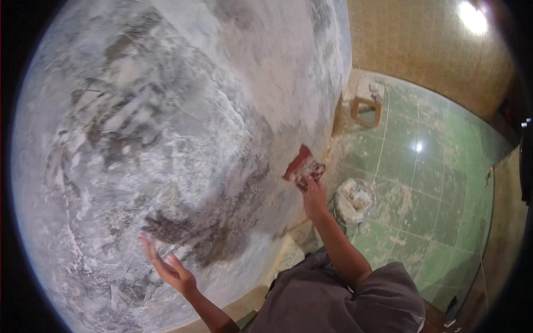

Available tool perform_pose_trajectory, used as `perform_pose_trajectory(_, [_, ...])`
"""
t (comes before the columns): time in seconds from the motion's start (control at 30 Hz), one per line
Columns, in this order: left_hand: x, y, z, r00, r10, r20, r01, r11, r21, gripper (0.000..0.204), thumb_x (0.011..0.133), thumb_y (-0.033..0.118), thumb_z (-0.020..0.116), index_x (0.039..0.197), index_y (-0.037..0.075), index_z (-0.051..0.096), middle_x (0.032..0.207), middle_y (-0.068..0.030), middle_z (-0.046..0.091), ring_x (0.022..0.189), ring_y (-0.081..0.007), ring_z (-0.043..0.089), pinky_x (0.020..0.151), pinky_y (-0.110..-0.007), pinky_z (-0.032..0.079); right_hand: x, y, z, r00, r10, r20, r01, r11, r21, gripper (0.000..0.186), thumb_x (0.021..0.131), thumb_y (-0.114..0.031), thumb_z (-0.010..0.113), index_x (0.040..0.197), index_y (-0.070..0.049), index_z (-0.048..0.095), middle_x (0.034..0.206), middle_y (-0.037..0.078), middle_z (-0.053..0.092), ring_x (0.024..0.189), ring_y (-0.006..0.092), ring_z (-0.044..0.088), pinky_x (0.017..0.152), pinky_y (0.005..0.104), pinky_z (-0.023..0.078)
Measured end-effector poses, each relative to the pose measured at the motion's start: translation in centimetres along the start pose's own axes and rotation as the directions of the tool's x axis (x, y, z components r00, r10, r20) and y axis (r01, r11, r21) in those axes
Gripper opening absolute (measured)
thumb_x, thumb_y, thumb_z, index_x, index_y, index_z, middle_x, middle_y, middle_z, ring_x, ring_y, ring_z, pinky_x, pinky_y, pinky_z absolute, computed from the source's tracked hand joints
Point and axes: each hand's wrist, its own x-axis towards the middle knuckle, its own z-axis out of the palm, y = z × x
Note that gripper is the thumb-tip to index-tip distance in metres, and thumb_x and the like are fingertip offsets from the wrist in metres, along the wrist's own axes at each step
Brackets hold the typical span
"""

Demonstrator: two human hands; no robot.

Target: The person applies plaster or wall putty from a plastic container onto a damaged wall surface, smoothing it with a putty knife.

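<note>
A red putty scraper (298, 162), smeared with pale filler, is gripped in my right hand (315, 198). Its wide edge points toward the wall (189, 127); I cannot tell whether it touches. Over at the lower left, my left hand (173, 272) holds nothing, with its fingers stretched and the thumb apart. It is raised close to the wall, where contact is not clear. Patchy white and grey filler covers the wall, rough on the left and smoother toward the upper right. A darker brownish patch (214, 241) lies between my hands.
On the green tiled floor (430, 183), spattered with pale residue, stands a white-crusted bucket (342, 210) with pale lumps inside, right of my right forearm. Farther back sits a brown square frame (355, 112) near the wall's base. A yellowish patterned wall (411, 50) rises at the far right.
</note>
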Motion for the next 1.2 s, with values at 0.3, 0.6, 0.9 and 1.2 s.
perform_pose_trajectory(0.3, [2.4, 0.1, 3.6, 0.988, -0.092, -0.124, 0.141, 0.869, 0.475, 0.074, 0.110, 0.049, 0.045, 0.169, 0.014, 0.018, 0.177, -0.0140, 0.005, 0.162, -0.0358, 0.005, 0.128, -0.059, 0.020, 5.8, -3.6, -6.3, 0.982, -0.046, -0.182, 0.062, 0.995, 0.082, 0.019, 0.104, -0.012, 0.060, 0.122, -0.007, 0.061, 0.115, 0.006, 0.070, 0.102, 0.0206, 0.068, 0.094, 0.0411, 0.058])
perform_pose_trajectory(0.6, [3.1, 0.6, 5.7, 0.984, -0.099, -0.145, 0.172, 0.720, 0.673, 0.078, 0.110, 0.044, 0.050, 0.169, 0.007, 0.016, 0.175, -0.0213, 0.001, 0.162, -0.0398, -0.004, 0.129, -0.056, 0.012, 9.2, -5.2, -2.9, 0.997, 0.025, -0.071, -0.023, 0.999, 0.029, 0.019, 0.107, -0.014, 0.057, 0.122, -0.004, 0.063, 0.116, 0.006, 0.070, 0.103, 0.0205, 0.068, 0.098, 0.0404, 0.055])
perform_pose_trajectory(0.9, [3.4, 1.1, 5.9, 0.980, -0.126, -0.156, 0.200, 0.625, 0.754, 0.081, 0.109, 0.044, 0.052, 0.169, 0.006, 0.014, 0.175, -0.0230, 0.003, 0.162, -0.0418, 0.001, 0.129, -0.057, 0.011, 9.5, -3.5, -1.8, 0.989, 0.134, 0.055, -0.134, 0.991, -0.003, 0.019, 0.106, -0.012, 0.058, 0.123, -0.005, 0.063, 0.111, 0.006, 0.070, 0.097, 0.0192, 0.068, 0.091, 0.0428, 0.058])
perform_pose_trajectory(1.2, [3.2, 2.3, 6.6, 0.973, -0.135, -0.187, 0.228, 0.693, 0.684, 0.087, 0.107, 0.049, 0.054, 0.169, 0.005, 0.011, 0.174, -0.0250, 0.002, 0.161, -0.0431, 0.001, 0.128, -0.059, 0.009, 8.2, -4.8, -0.4, 0.973, 0.176, 0.151, -0.171, 0.984, -0.047, 0.014, 0.106, -0.013, 0.059, 0.118, -0.008, 0.064, 0.110, 0.005, 0.070, 0.097, 0.0191, 0.069, 0.087, 0.0397, 0.059])
